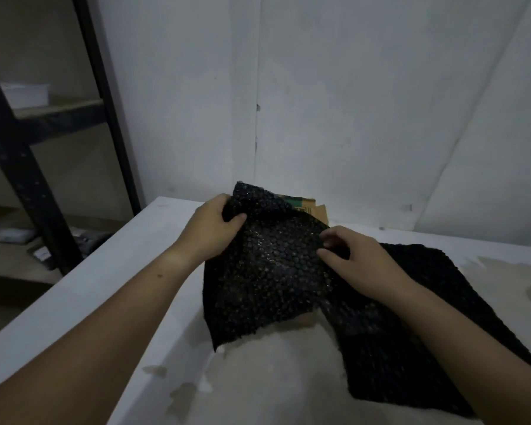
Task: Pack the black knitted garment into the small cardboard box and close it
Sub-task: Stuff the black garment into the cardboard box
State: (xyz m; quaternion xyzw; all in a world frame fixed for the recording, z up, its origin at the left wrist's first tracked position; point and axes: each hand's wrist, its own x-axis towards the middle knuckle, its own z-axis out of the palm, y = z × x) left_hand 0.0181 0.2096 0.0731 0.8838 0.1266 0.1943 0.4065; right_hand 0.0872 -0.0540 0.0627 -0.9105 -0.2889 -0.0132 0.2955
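on the white table [111, 302], near its far edge by the pale wall [350, 102], the black knitted garment [267, 271] is held up between both hands, its open bobbled knit facing the camera. the left hand [210, 230] grips the garment's upper left corner, thumb laid across the front of the fabric and fingers curled behind it, so that the corner stands up in a peak. the right hand [359, 259] has its fingers bent down onto the upper right of the raised part, pinching a fold of knit between thumb and fingertips. the raised part hangs from the two hands with its lower edge just above the tabletop, and the rest of the garment trails off to the right, lying flat on the table under the right forearm. the small cardboard box [307, 207] sits just behind the garment and is mostly hidden by it; only a brown flap with a green printed strip shows above the fabric, and a sliver of tan cardboard shows below the hanging edge. whether any of the knit is already inside the box cannot be told. the tabletop near the camera is worn, with rough beige patches [258, 378]. to the left stands a dark metal shelf rack [37, 191] with a white box [25, 93] on one shelf.
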